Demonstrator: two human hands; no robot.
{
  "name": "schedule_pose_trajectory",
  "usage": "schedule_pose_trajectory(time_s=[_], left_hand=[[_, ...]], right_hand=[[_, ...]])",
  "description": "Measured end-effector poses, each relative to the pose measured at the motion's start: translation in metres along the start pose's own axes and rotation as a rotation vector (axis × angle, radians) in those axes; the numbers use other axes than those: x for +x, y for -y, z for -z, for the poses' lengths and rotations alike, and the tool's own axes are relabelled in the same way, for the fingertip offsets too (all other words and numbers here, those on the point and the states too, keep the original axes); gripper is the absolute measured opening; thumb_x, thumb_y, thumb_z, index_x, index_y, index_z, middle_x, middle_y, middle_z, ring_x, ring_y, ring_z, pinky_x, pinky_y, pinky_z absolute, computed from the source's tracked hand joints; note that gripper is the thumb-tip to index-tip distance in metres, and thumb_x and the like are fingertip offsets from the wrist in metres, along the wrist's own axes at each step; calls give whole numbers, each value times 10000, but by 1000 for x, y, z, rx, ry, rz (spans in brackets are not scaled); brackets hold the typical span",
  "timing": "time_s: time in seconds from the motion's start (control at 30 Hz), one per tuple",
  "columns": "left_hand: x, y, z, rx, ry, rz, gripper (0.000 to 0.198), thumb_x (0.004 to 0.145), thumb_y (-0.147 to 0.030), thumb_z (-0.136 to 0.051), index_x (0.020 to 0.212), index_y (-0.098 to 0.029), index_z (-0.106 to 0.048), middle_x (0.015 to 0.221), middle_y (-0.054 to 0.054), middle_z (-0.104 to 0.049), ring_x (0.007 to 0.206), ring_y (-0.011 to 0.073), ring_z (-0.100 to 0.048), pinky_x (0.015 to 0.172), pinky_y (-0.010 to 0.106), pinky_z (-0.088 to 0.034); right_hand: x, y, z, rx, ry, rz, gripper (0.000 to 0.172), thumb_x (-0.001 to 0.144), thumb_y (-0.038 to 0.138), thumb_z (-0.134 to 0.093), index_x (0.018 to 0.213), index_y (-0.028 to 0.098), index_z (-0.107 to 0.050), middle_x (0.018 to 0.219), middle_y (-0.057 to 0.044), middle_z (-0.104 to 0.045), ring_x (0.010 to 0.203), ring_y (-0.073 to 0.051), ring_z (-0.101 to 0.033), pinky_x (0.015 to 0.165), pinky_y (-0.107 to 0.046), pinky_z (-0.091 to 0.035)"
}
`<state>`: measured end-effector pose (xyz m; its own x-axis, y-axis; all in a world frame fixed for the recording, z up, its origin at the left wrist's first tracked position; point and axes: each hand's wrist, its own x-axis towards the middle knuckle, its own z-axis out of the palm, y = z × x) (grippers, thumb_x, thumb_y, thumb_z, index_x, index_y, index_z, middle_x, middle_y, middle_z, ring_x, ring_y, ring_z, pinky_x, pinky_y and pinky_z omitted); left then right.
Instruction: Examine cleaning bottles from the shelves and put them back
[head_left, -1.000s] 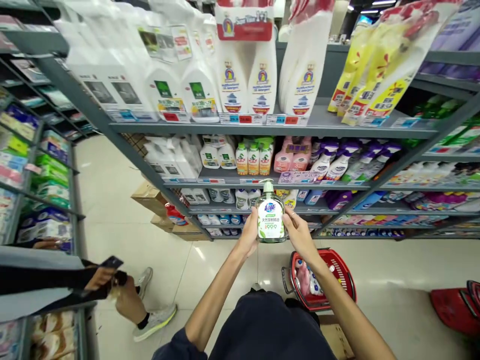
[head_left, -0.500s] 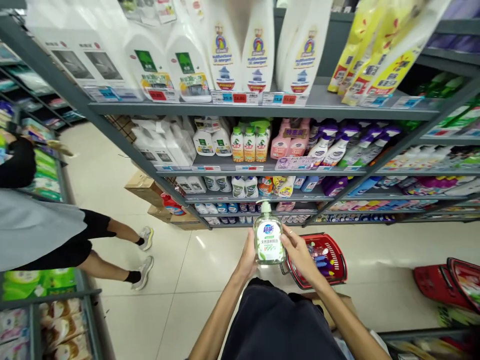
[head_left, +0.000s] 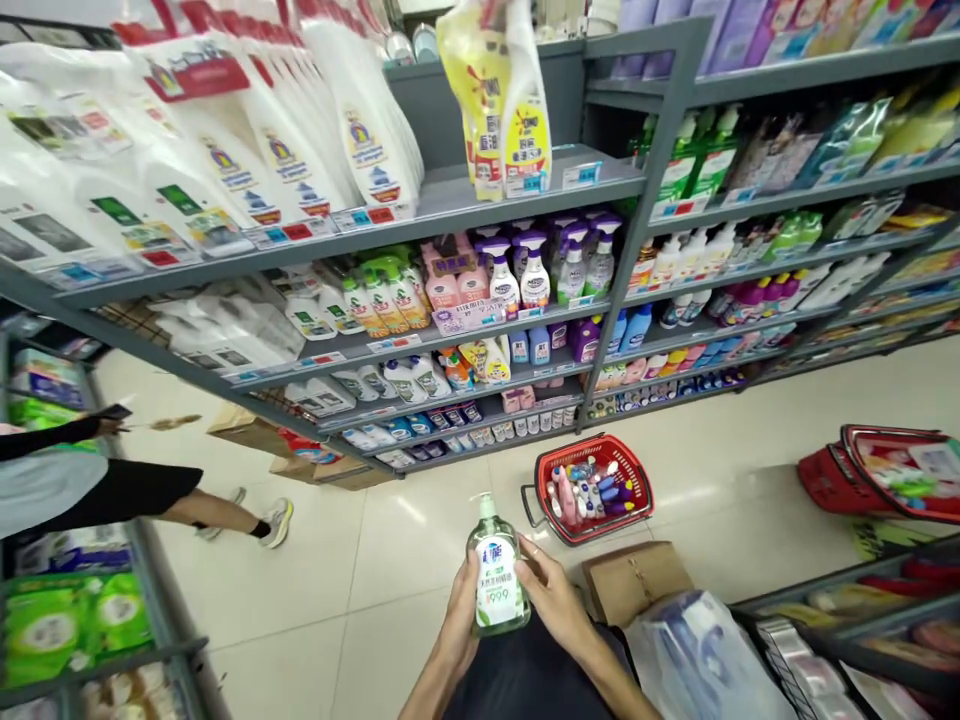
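A clear green pump bottle (head_left: 498,575) with a white label and pale green pump head stands upright between my hands, low in the middle of the head view. My left hand (head_left: 459,610) grips its left side, and my right hand (head_left: 551,590) holds its right side, with a ring on one finger. The label faces me. Beyond the bottle, to the right, a red shopping basket (head_left: 550,520) rests on the floor with several bottles in it.
Shelves (head_left: 450,205) of cleaning bottles run across the front. A second red basket (head_left: 821,485) stands at the right. Behind my right arm are a cardboard box (head_left: 637,580) and a plastic-wrapped bundle (head_left: 705,650). A person (head_left: 150,490) walks in the left aisle.
My view has swung to the right, bringing both baskets and the right shelves further into sight. Both hands still hold the pump bottle. The person at the left has stepped along the aisle.
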<state>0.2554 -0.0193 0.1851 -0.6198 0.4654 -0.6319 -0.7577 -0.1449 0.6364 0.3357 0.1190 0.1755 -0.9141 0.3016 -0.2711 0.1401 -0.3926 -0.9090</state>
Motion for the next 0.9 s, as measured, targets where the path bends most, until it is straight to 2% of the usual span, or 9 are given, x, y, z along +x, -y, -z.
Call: schedule_pose_trajectory(time_s=[0.17,0.3,0.4,0.53,0.67,0.8,0.9], left_hand=[[-9,16,-31,54,12,-12,734,831,-667,-719,1286,-95,-653,1266,193,-706,1182,329,-678,1010,393,-555],[0,12,-43,63,-3,-31,778,769,-687,-765,1264,-96,-663,1244,189,-716,1169,336,-683,996,394,-564],[7,3,-45,40,14,-50,761,779,-685,-758,1258,-103,-661,1231,183,-722,1166,327,-686,983,387,-570],[16,-15,-41,-9,46,-84,721,804,-678,-738,1242,-110,-661,1238,172,-721,1172,309,-684,984,368,-568],[27,-38,-28,-53,39,-105,744,760,-687,-772,1212,-104,-679,1188,180,-739,1141,330,-699,975,392,-576],[38,-60,-13,-85,43,-121,778,734,-690,-790,1232,-100,-689,1152,188,-752,1114,340,-712,978,404,-577],[46,-74,-3,-80,23,-125,766,765,-683,-767,1258,-102,-683,1150,192,-753,1099,337,-720,974,408,-580]], right_hand=[[-22,-1,29,60,-16,17,634,952,533,-647,1489,213,-544,1495,-123,-564,1484,-295,-411,1267,-501,-251],[-17,4,35,57,-33,54,642,948,539,-649,1493,219,-537,1531,-117,-524,1479,-307,-417,1261,-511,-268],[-4,4,36,36,-40,73,655,942,551,-653,1495,218,-535,1544,-113,-509,1475,-308,-423,1257,-502,-286],[22,6,29,-14,-28,75,709,914,588,-670,1492,199,-538,1536,-122,-512,1488,-319,-398,1221,-495,-368],[45,17,8,-63,-39,102,695,888,594,-700,1453,205,-584,1512,-111,-545,1523,-313,-327,1223,-480,-364],[62,30,-18,-61,-13,100,685,904,572,-694,1463,195,-572,1467,-123,-590,1472,-318,-423,1228,-495,-345],[74,33,-34,-77,0,93,699,922,572,-671,1487,181,-542,1498,-132,-553,1468,-313,-430,1250,-500,-293]])
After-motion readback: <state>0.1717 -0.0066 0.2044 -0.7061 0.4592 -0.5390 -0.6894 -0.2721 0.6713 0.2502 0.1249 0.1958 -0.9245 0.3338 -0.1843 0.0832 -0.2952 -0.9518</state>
